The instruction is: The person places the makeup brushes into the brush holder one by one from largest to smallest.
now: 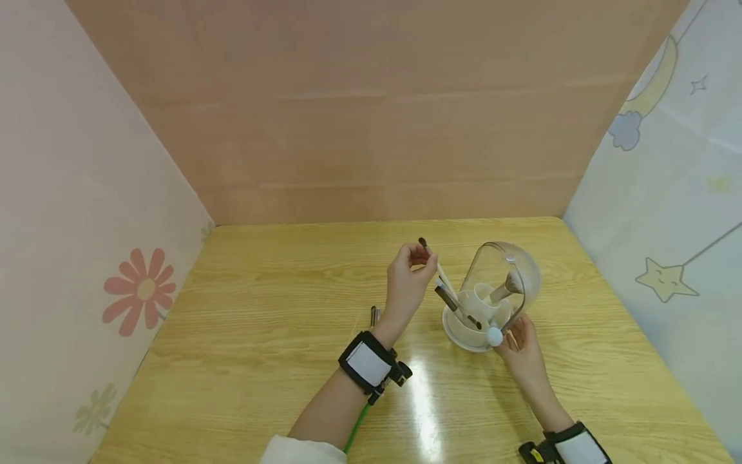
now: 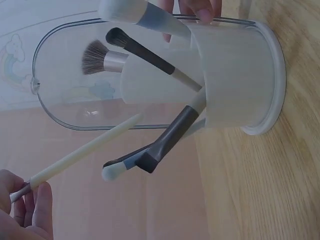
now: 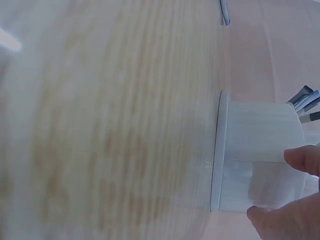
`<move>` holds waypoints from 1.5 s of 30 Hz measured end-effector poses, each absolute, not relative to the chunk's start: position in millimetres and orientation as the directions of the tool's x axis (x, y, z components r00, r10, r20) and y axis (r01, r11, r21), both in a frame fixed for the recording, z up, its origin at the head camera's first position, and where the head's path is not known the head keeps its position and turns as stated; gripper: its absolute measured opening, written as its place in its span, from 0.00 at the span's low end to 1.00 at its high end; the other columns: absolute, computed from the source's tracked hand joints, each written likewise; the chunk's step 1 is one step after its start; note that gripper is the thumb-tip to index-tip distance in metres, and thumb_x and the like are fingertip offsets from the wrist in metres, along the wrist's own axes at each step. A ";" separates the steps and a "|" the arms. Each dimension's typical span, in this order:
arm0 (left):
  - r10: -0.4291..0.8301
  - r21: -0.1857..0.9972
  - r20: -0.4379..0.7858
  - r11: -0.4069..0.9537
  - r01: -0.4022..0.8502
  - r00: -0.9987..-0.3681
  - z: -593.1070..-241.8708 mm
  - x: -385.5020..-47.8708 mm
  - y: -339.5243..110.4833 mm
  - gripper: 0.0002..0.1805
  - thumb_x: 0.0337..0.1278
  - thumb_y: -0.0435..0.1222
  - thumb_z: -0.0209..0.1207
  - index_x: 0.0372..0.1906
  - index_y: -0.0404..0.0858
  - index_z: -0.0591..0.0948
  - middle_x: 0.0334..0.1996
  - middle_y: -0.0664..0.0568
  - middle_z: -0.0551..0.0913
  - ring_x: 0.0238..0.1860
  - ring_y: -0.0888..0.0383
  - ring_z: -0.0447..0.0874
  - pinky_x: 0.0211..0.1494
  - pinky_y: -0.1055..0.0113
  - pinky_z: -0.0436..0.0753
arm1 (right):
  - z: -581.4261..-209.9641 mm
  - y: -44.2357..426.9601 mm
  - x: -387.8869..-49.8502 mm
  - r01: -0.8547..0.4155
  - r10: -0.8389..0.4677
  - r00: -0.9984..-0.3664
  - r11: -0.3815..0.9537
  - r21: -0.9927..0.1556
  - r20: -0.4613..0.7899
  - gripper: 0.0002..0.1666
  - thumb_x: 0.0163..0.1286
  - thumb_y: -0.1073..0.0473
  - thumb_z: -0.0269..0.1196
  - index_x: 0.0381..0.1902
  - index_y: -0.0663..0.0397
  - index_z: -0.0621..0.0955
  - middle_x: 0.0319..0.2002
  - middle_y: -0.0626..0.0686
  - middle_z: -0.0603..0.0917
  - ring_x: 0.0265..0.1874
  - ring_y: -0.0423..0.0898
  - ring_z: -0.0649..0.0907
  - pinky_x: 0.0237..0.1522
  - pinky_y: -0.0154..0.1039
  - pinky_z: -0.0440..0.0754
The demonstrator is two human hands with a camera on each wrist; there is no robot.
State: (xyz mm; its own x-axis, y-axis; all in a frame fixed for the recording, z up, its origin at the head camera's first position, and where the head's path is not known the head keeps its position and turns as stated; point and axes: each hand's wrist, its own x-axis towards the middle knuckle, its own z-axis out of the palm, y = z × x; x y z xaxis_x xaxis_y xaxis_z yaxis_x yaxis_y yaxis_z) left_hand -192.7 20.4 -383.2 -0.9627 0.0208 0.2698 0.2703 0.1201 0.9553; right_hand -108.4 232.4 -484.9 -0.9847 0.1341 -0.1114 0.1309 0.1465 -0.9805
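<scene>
My left hand (image 1: 410,274) pinches a makeup brush (image 2: 85,152) by its ferrule, close to the dark head. Its pale handle points down toward a white brush holder (image 2: 240,75); in the left wrist view the handle's tip shows just outside the cup. Several makeup brushes lean out of the holder, among them a fluffy one (image 1: 503,288) and a dark flat one (image 2: 172,135). A clear domed cover (image 2: 70,117) rises behind them, turned partly open. With thumb and fingers my right hand (image 3: 295,215) grips the side of the holder near the cover's edge.
More slim brushes (image 1: 373,316) lie on the wooden table (image 1: 278,283), partly hidden behind the left wrist. A brown backdrop (image 1: 382,154) stands at the far edge, with patterned panels on both sides. Light glares off the table (image 1: 426,406) in front of the holder.
</scene>
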 end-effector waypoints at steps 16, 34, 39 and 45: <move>0.192 0.915 0.282 0.241 0.324 -0.940 -415.6 -187.6 35.8 0.08 0.62 0.32 0.58 0.42 0.32 0.76 0.41 0.43 0.82 0.44 0.54 0.85 0.43 0.79 0.82 | -484.8 233.9 -107.6 0.136 0.122 -0.985 0.142 -0.980 -0.119 0.52 0.68 0.69 0.56 0.75 0.55 0.36 0.75 0.66 0.40 0.75 0.63 0.44 0.75 0.55 0.43; 0.235 0.800 0.284 0.477 0.365 -0.929 -420.0 -180.8 41.5 0.06 0.57 0.31 0.63 0.37 0.33 0.80 0.36 0.47 0.85 0.35 0.60 0.85 0.34 0.86 0.77 | -485.4 232.9 -106.6 0.123 0.128 -0.986 0.144 -0.982 -0.105 0.51 0.68 0.69 0.57 0.75 0.57 0.37 0.75 0.67 0.41 0.74 0.64 0.43 0.75 0.54 0.42; 0.236 0.797 0.205 0.523 0.302 -0.950 -422.2 -180.4 44.1 0.05 0.58 0.32 0.62 0.37 0.35 0.81 0.35 0.48 0.85 0.34 0.62 0.84 0.33 0.84 0.77 | -485.9 233.8 -106.6 0.124 0.123 -0.987 0.150 -0.981 -0.106 0.51 0.68 0.69 0.57 0.75 0.57 0.37 0.75 0.67 0.40 0.74 0.65 0.43 0.74 0.56 0.42; 0.217 0.806 0.184 0.525 0.273 -0.959 -423.3 -180.9 44.8 0.04 0.58 0.33 0.62 0.37 0.36 0.82 0.34 0.49 0.86 0.35 0.62 0.84 0.34 0.83 0.78 | -484.6 233.8 -107.1 0.124 0.117 -0.987 0.146 -0.981 -0.108 0.51 0.68 0.69 0.57 0.75 0.57 0.37 0.75 0.67 0.39 0.74 0.65 0.43 0.74 0.57 0.42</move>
State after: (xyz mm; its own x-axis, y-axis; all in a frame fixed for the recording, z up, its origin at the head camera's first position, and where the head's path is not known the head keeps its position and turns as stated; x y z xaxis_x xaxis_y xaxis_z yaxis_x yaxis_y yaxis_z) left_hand -180.9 44.8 -423.3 -0.9587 0.2173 0.1837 0.2735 0.5250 0.8060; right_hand -107.1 233.8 -484.6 -0.9873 0.1168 -0.1078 0.1244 0.1457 -0.9815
